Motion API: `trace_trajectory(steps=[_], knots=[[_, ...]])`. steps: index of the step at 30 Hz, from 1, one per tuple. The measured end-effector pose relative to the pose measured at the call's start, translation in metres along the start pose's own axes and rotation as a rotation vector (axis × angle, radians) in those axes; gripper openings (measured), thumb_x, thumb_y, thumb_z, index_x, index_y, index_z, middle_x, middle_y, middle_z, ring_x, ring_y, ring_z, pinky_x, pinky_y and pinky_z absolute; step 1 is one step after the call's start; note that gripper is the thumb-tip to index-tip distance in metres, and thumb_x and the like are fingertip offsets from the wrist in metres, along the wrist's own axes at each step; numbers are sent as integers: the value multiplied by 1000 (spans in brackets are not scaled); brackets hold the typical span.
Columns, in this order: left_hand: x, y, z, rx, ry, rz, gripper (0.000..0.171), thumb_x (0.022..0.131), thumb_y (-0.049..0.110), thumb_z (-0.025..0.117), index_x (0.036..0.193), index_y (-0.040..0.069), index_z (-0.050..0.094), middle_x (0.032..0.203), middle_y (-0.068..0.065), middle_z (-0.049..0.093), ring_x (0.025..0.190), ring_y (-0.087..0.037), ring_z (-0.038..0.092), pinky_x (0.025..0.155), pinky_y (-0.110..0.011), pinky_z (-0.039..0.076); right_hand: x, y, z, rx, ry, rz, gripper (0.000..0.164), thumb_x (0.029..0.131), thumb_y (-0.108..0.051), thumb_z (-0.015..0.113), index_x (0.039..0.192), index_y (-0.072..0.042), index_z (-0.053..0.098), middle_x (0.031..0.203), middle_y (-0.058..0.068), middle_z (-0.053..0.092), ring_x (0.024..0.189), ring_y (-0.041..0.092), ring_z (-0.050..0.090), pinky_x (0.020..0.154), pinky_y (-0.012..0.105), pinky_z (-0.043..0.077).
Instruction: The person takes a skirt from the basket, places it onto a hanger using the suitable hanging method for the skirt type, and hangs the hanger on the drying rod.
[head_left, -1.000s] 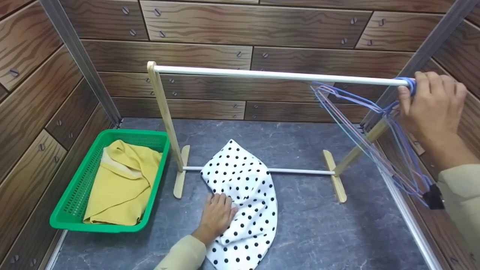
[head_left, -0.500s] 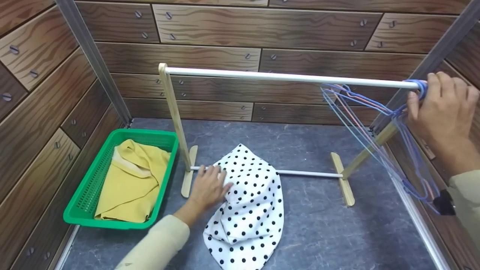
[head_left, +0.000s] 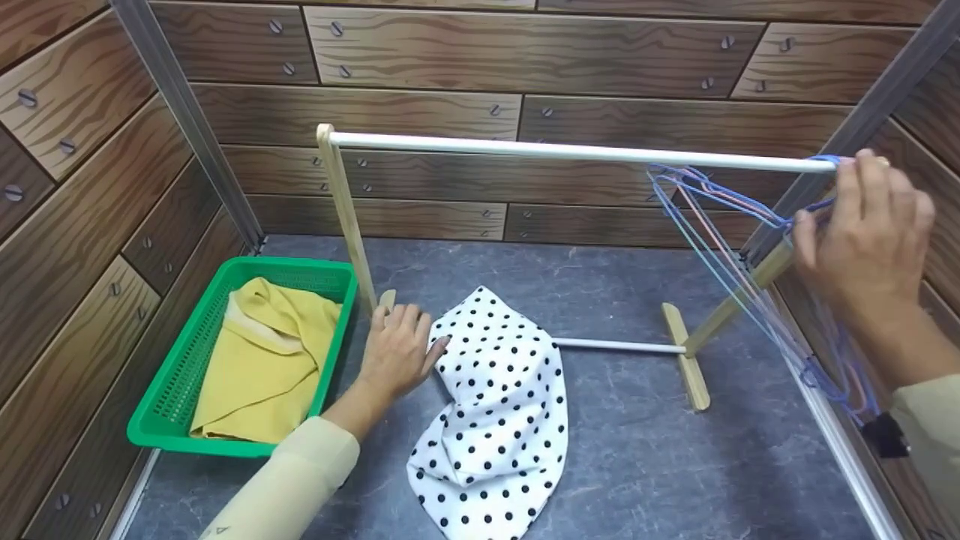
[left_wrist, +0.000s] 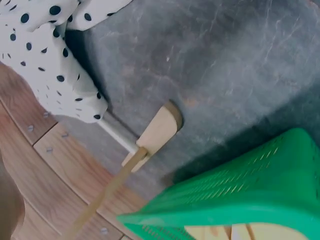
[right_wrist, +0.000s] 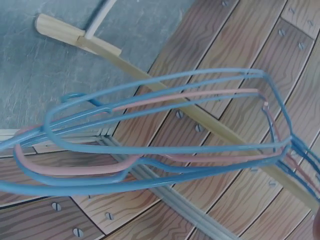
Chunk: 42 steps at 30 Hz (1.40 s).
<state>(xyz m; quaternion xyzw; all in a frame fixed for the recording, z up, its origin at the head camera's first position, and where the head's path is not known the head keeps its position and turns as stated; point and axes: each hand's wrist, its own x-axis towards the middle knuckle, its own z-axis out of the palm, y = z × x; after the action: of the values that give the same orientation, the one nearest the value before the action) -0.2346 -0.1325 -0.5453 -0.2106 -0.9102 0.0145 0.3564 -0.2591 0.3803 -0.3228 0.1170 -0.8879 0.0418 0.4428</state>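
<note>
My right hand [head_left: 866,232] is at the right end of the rack's white top rail [head_left: 570,151], fingers curled over the hooks of several thin hangers. These blue and pink clothes hangers [right_wrist: 170,149] hang bunched together, tilted down toward the right wrist. My left hand [head_left: 394,349] is held with relaxed fingers, holding nothing, over the foot of the rack's left post [head_left: 346,217]. Beside its thumb lies a white cloth with black polka dots [head_left: 502,405], crumpled on the floor and covering part of the rack's lower bar [head_left: 615,345].
At the left stands a green plastic basket [head_left: 142,431] with a folded yellow cloth [head_left: 259,382] inside. The rack's right foot [head_left: 686,360] rests on the grey marbled floor [head_left: 622,465]. Wood-patterned walls [head_left: 420,52] with metal corner posts enclose the area.
My left hand has come off the polka-dot cloth and moved left and away from me toward the rack's left post. The right hand has shifted slightly left over the hanger hooks.
</note>
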Motion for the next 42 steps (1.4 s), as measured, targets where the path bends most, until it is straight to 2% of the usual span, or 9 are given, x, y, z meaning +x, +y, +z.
trace_trajectory(steps=[6,10,14,17,21,28,32,38,42], knots=[[4,-14,-9,-4,36,-18,48,92,53,53,93,5,56,96,-13,57,93,-33,55,86,-50,35,-14,-12,4,12,-12,-63,62,92,-34,48,139,7,48,151,24,41,129,49,38,100,64,26],[4,-26,-13,5,70,-47,47,92,50,53,95,4,58,100,-15,61,92,-33,55,85,-50,36,-23,-19,7,18,-29,-78,62,93,-38,43,137,7,50,151,24,42,129,48,38,101,63,26],[-1,-37,-15,16,70,-85,49,91,48,55,106,2,62,101,-15,62,90,-34,54,84,-50,35,-32,-26,12,25,-35,-80,63,94,-40,41,134,6,53,149,24,44,128,47,40,102,62,26],[-9,-44,-16,10,55,-118,47,92,48,54,102,3,61,95,-15,60,88,-34,53,82,-50,35,-39,-30,16,24,-42,-90,61,94,-39,42,133,7,54,148,24,45,127,46,41,102,61,27],[-22,-55,-16,-1,15,-162,45,93,49,51,92,4,58,93,-16,58,87,-36,53,81,-52,36,-48,-34,23,24,-47,-110,59,94,-37,43,131,7,55,147,24,46,125,46,42,100,61,28],[-50,-71,-15,-8,-75,-263,46,94,47,54,98,1,60,97,-20,61,90,-40,56,83,-56,37,-66,-38,32,37,-71,-113,57,94,-36,43,129,7,57,145,24,48,126,45,43,100,60,28],[-61,-79,-12,23,-107,-293,47,95,46,52,97,-1,60,91,-21,60,86,-40,56,80,-56,37,-74,-42,38,37,-84,-111,57,94,-36,42,129,6,57,145,24,49,126,45,44,100,61,28],[-77,-91,-9,44,-223,-363,46,94,44,58,101,-1,61,93,-20,60,89,-39,56,82,-55,39,-89,-52,50,51,-107,-107,57,94,-36,44,129,6,58,144,23,50,126,44,46,100,60,30],[-90,-97,-6,49,-267,-389,47,93,45,59,99,-2,60,93,-21,59,89,-40,56,80,-54,39,-100,-58,55,57,-123,-110,55,94,-35,45,128,6,59,144,23,51,126,43,46,101,59,31]])
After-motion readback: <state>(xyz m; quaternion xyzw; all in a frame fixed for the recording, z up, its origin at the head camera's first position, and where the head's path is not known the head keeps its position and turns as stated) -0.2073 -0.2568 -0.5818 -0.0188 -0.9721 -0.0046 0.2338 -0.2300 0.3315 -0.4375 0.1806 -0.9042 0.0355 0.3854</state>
